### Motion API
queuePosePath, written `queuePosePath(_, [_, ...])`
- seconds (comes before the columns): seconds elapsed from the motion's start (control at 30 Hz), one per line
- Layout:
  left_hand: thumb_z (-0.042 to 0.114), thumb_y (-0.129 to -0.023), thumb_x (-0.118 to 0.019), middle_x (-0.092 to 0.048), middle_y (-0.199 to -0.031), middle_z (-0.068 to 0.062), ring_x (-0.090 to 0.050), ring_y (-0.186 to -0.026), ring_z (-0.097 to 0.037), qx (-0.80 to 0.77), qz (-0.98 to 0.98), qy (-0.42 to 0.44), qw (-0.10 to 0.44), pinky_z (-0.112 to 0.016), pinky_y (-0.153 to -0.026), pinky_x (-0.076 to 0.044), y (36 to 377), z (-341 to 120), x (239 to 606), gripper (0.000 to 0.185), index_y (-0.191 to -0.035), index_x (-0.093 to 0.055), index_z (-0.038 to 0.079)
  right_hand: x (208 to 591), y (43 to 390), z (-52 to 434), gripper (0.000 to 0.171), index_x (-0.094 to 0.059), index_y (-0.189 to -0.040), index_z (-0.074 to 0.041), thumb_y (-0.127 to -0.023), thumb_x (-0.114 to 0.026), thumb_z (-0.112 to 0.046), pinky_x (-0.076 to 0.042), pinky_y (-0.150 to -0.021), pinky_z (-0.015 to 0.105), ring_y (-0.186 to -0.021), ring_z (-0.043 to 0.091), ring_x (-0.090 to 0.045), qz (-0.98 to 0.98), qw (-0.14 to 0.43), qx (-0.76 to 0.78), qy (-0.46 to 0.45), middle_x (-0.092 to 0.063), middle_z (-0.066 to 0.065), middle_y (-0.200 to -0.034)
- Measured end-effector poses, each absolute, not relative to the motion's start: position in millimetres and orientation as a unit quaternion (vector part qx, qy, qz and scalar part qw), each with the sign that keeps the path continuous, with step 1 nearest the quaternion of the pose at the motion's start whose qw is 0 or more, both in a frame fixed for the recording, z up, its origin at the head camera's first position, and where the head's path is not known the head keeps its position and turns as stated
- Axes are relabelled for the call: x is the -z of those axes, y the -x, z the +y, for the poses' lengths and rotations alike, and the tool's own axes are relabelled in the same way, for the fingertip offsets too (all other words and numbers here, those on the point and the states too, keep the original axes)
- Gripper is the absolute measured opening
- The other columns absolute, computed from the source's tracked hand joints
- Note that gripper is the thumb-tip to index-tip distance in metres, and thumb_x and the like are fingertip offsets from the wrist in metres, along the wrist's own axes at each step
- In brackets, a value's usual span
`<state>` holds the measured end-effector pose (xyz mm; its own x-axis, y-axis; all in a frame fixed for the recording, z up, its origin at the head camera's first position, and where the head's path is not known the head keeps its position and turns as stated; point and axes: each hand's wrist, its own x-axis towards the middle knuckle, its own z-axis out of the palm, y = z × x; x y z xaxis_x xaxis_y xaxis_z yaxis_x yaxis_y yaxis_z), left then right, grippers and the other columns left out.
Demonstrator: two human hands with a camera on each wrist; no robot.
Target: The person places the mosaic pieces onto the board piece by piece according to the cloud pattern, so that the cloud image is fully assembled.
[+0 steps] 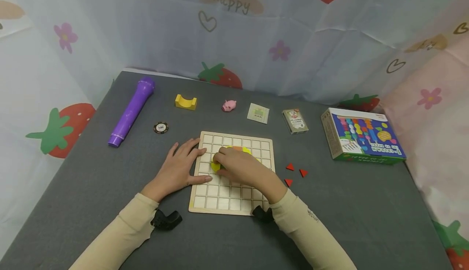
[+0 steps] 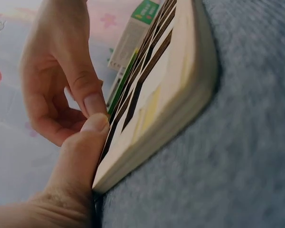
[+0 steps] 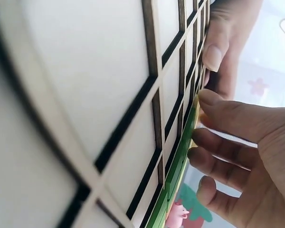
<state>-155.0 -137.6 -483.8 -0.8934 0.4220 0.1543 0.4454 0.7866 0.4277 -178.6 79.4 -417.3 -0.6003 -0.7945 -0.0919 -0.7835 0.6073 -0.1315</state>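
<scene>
A pale wooden grid board (image 1: 209,200) lies on the dark table. My left hand (image 1: 178,167) rests at its left side, fingers spread and thumb (image 2: 85,137) along the edge. Over the board's middle, my right hand (image 1: 242,168) has its thumb and fingertips around a small yellow piece (image 1: 215,167), pinching it at the grid. An orange piece (image 1: 237,148) and another yellow piece (image 1: 247,150) show beyond that hand. Green pieces (image 3: 180,159) lie on the grid below its fingers in the right wrist view; the hand hides much of them from above.
Three red triangles (image 1: 289,167) lie right of the board. Behind it stand a purple microphone-shaped tube (image 1: 132,111), a poker chip (image 1: 161,128), a yellow arch block (image 1: 185,102), a pink pig (image 1: 229,106), a paper square (image 1: 258,113), a card pack (image 1: 294,121) and a box (image 1: 362,136).
</scene>
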Motion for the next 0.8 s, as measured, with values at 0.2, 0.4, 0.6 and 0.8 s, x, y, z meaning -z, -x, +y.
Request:
queuePosePath(0.2, [0.063,-0.077,-0.068,-0.028,-0.154,-0.014,-0.024,-0.142,-0.033,0.237,-0.94,0.242,0.031,-0.064,-0.11,-0.013,157.0,-139.7,488.6,0.08,-0.137,-0.05,0.013,419.2,181.4,79.8,0.027,-0.067,-0.117,-0.022,-0.09,-0.068,-0.028,-0.045,-0.07,0.023,-0.077,0.009,-0.051,0.882,0.049,0.045,0.467,-0.058,-0.003,-0.094])
queuePosePath(0.4, [0.063,-0.08,-0.065,-0.029,-0.153,-0.013,-0.026,-0.142,-0.032,0.228,-0.94,0.25,0.038,-0.063,-0.109,-0.015,159.1,-141.1,491.2,0.079,-0.14,-0.046,0.015,416.9,180.9,82.7,0.024,-0.068,-0.115,-0.022,-0.091,-0.067,-0.028,-0.046,-0.069,0.023,-0.076,0.01,-0.052,0.878,0.037,0.042,0.475,-0.058,-0.003,-0.092])
queuePosePath(0.6, [0.065,-0.083,-0.059,-0.027,-0.155,-0.01,-0.024,-0.143,-0.029,0.226,-0.944,0.24,0.025,-0.061,-0.111,-0.013,160.3,-142.0,493.4,0.086,-0.148,-0.035,0.015,396.7,177.5,108.1,0.036,-0.061,-0.125,-0.015,-0.092,-0.066,-0.027,-0.049,-0.07,0.028,-0.082,0.012,-0.057,0.902,0.079,0.111,0.41,-0.06,0.003,-0.106])
queuePosePath(0.8, [0.063,-0.084,-0.059,-0.03,-0.154,-0.01,-0.026,-0.142,-0.03,0.234,-0.944,0.23,0.026,-0.06,-0.111,-0.013,159.7,-140.7,492.7,0.09,-0.151,-0.028,0.01,384.5,176.2,171.7,0.037,-0.058,-0.126,-0.009,-0.093,-0.065,-0.021,-0.052,-0.076,0.036,-0.093,0.02,-0.061,0.939,0.093,0.127,0.305,-0.06,0.008,-0.114])
